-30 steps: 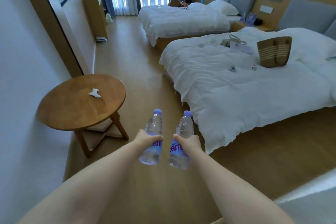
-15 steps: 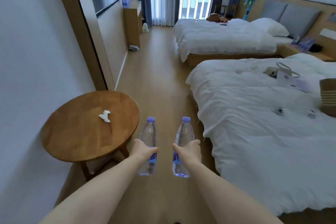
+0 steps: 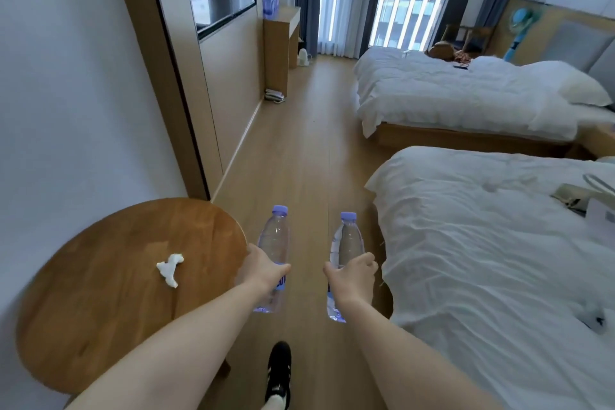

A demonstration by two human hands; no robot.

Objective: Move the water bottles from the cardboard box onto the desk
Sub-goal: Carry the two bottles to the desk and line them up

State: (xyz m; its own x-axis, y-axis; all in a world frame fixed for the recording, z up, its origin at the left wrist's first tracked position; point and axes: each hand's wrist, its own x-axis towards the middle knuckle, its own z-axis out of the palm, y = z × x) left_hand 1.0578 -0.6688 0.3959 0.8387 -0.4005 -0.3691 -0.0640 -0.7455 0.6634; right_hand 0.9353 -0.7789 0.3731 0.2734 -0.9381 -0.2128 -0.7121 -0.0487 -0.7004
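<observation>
My left hand (image 3: 264, 271) grips a clear water bottle (image 3: 274, 240) with a purple cap, held upright over the wooden floor. My right hand (image 3: 353, 278) grips a second clear bottle (image 3: 346, 243) of the same kind, also upright. Both arms reach forward at waist height. Far down the room on the left stands a wooden desk (image 3: 283, 27) against the wall, with several purple-capped bottles (image 3: 269, 2) on its top. The cardboard box is not in view.
A round wooden table (image 3: 100, 293) with a crumpled white tissue (image 3: 169, 268) stands at my left. Two white beds, the near bed (image 3: 482, 260) and the far bed (image 3: 449, 90), line the right side. A wooden floor aisle (image 3: 299, 150) runs between them toward the desk. My black shoe (image 3: 279, 369) shows below.
The view has turned left and moved forward down the aisle; the desk with bottles has come into sight. Both hands keep holding their bottles, now slightly farther apart.
</observation>
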